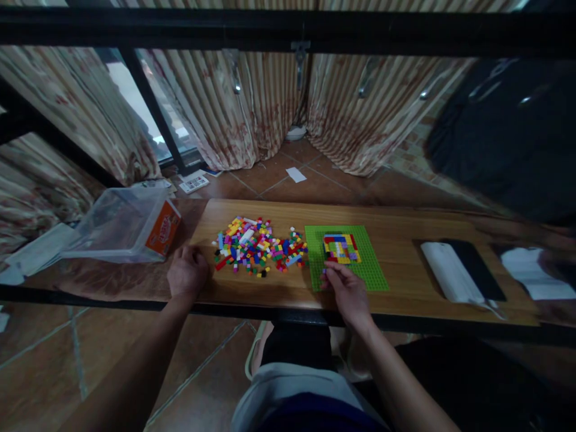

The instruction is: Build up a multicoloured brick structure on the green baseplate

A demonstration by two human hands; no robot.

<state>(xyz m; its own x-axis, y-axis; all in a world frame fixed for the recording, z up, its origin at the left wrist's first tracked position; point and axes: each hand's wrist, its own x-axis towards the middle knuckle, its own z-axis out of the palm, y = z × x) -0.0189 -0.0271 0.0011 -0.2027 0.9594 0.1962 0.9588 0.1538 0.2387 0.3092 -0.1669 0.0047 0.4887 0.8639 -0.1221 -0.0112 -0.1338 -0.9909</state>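
Note:
A green baseplate (371, 270) lies on the wooden board (405, 228), with a small block of coloured bricks (341, 248) built on its upper middle. My right hand (346, 291) rests on the plate's near left edge, fingers pinched together just below the built block; what they hold is too small to make out. A loose pile of small coloured bricks (258, 246) lies left of the plate. My left hand (186, 273) sits curled on the board to the left of the pile, knuckles up, touching no brick that I can see.
A clear plastic tub (119, 225) with an orange label lies tipped at the left end. A white oblong thing (447, 270) on a dark pad and a white sheet (531, 273) lie at the right. Curtains and a tiled floor lie beyond.

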